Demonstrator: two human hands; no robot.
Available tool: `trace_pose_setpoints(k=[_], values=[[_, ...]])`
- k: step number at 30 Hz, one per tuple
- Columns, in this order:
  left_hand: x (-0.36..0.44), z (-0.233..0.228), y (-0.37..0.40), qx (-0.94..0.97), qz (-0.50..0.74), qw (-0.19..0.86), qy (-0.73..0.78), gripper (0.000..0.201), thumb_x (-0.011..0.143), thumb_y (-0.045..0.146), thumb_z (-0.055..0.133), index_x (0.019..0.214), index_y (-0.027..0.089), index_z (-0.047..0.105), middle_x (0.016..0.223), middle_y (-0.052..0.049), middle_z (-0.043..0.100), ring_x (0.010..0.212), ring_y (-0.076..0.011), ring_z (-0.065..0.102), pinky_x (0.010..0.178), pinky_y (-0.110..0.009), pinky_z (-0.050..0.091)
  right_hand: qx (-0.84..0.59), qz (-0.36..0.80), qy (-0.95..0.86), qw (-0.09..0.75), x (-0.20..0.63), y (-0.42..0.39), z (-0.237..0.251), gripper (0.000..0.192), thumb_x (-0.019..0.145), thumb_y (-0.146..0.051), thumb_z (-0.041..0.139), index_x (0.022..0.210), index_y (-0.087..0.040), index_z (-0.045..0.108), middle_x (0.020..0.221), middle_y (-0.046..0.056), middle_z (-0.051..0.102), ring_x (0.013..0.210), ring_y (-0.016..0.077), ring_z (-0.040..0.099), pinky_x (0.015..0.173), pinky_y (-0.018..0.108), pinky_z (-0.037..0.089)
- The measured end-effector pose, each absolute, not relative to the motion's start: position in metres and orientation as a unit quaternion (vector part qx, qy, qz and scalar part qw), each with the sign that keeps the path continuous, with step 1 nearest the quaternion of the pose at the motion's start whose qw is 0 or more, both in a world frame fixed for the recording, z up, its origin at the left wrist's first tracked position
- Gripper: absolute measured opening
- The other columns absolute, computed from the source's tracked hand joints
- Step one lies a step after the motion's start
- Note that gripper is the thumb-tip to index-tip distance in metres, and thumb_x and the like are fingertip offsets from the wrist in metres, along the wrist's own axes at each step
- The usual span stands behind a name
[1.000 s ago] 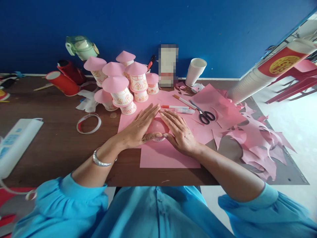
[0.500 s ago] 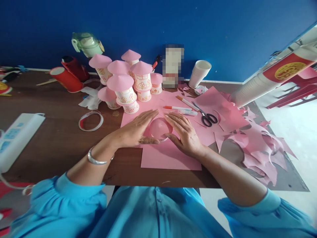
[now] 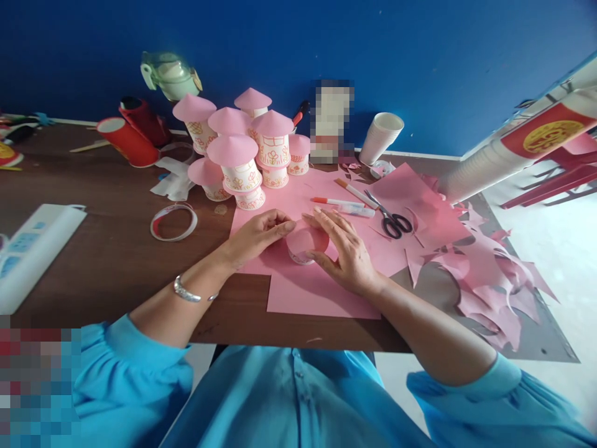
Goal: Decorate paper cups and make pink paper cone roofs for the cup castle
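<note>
A small paper cup with a patterned side stands on the pink paper sheet. A round pink paper disc lies over its top. My right hand curves round the cup's right side, fingers over the disc's far edge and thumb at its near edge. At the disc's left edge, my left hand has its thumb and forefinger pinched together, the other fingers curled. Behind my hands several decorated cup towers with pink cone roofs stand grouped together.
Black-handled scissors and several markers lie to the right. Pink paper scraps cover the right side. A tape roll and a power strip are on the left. Stacked white cups lean near the wall.
My left hand has gone from lying flat beside the cup to a pinch at the disc's left edge, uncovering the cup's left side. My right hand stays round the cup.
</note>
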State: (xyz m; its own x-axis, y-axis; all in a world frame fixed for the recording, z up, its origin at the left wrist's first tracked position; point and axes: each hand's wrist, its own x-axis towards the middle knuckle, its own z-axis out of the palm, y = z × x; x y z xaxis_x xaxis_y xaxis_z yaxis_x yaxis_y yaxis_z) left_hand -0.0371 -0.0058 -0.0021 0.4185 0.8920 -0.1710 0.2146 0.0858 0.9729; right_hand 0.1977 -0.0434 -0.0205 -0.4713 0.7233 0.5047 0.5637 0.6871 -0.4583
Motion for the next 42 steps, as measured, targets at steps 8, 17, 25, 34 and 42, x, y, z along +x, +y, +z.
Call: trace_pose_setpoints(k=[8, 17, 25, 34, 42], values=[[-0.049, -0.002, -0.001, 0.665, 0.229, 0.596, 0.387, 0.075, 0.067, 0.05, 0.094, 0.13, 0.023, 0.064, 0.125, -0.012, 0.071, 0.105, -0.0245, 0.068, 0.089, -0.039, 0.058, -0.365, 0.128, -0.834, 0.395, 0.205, -0.045, -0.015, 0.066, 0.107, -0.045, 0.055, 0.166, -0.027, 0.03, 0.153, 0.014, 0.064, 0.147, 0.0341, 0.055, 0.121, 0.062, 0.046], [-0.032, -0.015, -0.008, 0.822, 0.243, 0.322, 0.402, 0.068, 0.075, 0.056, 0.087, 0.129, 0.02, 0.066, 0.133, -0.014, 0.073, 0.122, -0.0347, 0.067, 0.109, -0.052, 0.052, -0.513, 0.348, -0.612, 0.491, 0.211, -0.036, -0.017, 0.048, 0.097, -0.072, 0.06, 0.096, -0.024, 0.061, 0.084, 0.001, 0.067, 0.069, 0.0157, 0.064, 0.066, 0.033, 0.056], [-0.027, -0.019, -0.008, 0.842, 0.277, 0.278, 0.37, 0.075, 0.078, 0.063, 0.083, 0.136, 0.019, 0.063, 0.141, -0.016, 0.07, 0.132, -0.0364, 0.063, 0.117, -0.053, 0.045, -0.495, 0.55, -0.569, 0.36, 0.216, -0.033, -0.001, 0.066, 0.083, -0.082, 0.07, 0.061, -0.021, 0.059, 0.056, 0.001, 0.062, 0.052, 0.0126, 0.056, 0.053, 0.027, 0.047], [-0.025, -0.018, -0.008, 0.808, 0.267, 0.329, 0.409, 0.064, 0.074, 0.067, 0.083, 0.117, 0.021, 0.07, 0.124, -0.012, 0.076, 0.117, -0.034, 0.068, 0.108, -0.051, 0.052, -0.443, 0.684, -0.487, 0.314, 0.218, -0.032, 0.006, 0.053, 0.064, -0.063, 0.094, 0.068, -0.015, 0.07, 0.064, 0.004, 0.072, 0.055, 0.0127, 0.062, 0.054, 0.026, 0.052], [-0.026, -0.021, -0.009, 0.82, 0.255, 0.294, 0.419, 0.061, 0.074, 0.056, 0.087, 0.119, 0.02, 0.067, 0.124, -0.011, 0.075, 0.116, -0.0329, 0.068, 0.105, -0.05, 0.053, -0.428, 0.696, -0.476, 0.324, 0.213, -0.034, 0.005, 0.049, 0.065, -0.055, 0.097, 0.061, -0.016, 0.068, 0.059, 0.002, 0.07, 0.051, 0.0104, 0.06, 0.054, 0.024, 0.05]])
